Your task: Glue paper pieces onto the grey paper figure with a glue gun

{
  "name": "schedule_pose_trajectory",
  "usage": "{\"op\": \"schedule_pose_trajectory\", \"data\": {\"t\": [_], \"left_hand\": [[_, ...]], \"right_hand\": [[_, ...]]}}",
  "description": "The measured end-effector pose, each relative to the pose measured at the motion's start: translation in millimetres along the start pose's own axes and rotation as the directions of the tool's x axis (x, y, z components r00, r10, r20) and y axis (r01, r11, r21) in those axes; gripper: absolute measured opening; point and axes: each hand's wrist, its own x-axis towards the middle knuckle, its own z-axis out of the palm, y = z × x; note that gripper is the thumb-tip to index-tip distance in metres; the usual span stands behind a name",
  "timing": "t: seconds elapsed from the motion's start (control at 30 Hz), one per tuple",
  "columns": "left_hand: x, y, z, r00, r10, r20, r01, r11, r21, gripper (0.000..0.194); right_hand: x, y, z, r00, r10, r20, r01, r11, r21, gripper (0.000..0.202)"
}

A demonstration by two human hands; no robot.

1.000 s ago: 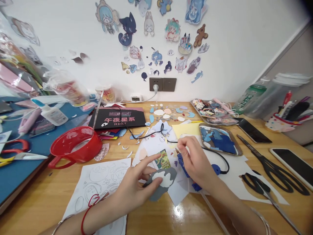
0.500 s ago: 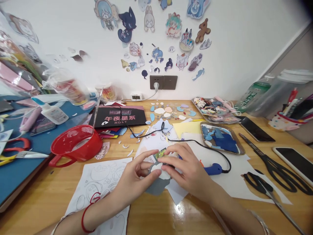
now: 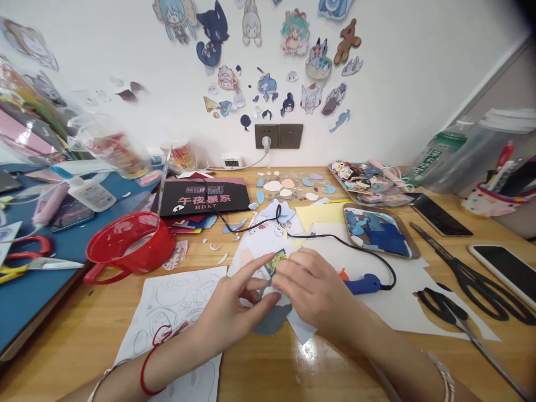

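At the table's middle my left hand [image 3: 240, 301] grips a grey paper cutout [image 3: 273, 319] between thumb and fingers. A smaller white piece lies on the cutout, now mostly covered by fingers. My right hand [image 3: 307, 285] is closed over the cutout's upper right edge, its fingertips bunched against the paper; whether they pinch a part of it is hidden. Just beyond the fingers shows a small green printed picture [image 3: 276, 261]. To the right of my right hand lies a blue-handled tool [image 3: 365, 285] with a black cord, on white paper [image 3: 402, 312].
A sheet of pencil drawings [image 3: 176, 304] and a red cup [image 3: 129, 245] are on the left. Two black scissors [image 3: 481, 279] and two phones [image 3: 439, 215] lie right. A tray of blue scraps [image 3: 377, 231] sits behind. Small paper cutouts [image 3: 287, 184] are scattered near the wall.
My right hand's fingers have closed in over the white piece, hiding most of it. My left hand still holds the grey cutout. The view has shifted slightly.
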Motion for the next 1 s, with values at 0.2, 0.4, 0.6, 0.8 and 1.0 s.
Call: {"op": "schedule_pose_trajectory", "data": {"t": [0.2,0.4,0.6,0.8,1.0], "left_hand": [[2,0,0.5,0.995,-0.101,0.017,0.102,0.969,-0.224,0.05],[11,1,-1.1,0.98,-0.198,-0.006,0.179,0.899,-0.4,0.042],[14,-1,-1.8,0.983,-0.179,0.038,0.178,0.886,-0.428,0.051],[12,-2,0.0,0.977,-0.199,0.081,0.214,0.898,-0.385,0.049],[11,-7,4.2,0.982,-0.154,0.113,0.188,0.888,-0.421,0.047]], "right_hand": [[1,16,-5,0.866,0.497,-0.055,-0.489,0.865,0.115,0.017],[0,25,-15,0.8,0.599,-0.013,-0.589,0.791,0.166,0.03],[4,2,-9,0.92,0.392,-0.011,-0.358,0.85,0.387,0.013],[5,-10,0,0.936,0.335,-0.11,-0.276,0.891,0.359,0.009],[4,-15,2,0.957,0.233,-0.171,-0.211,0.968,0.138,0.014]]}}
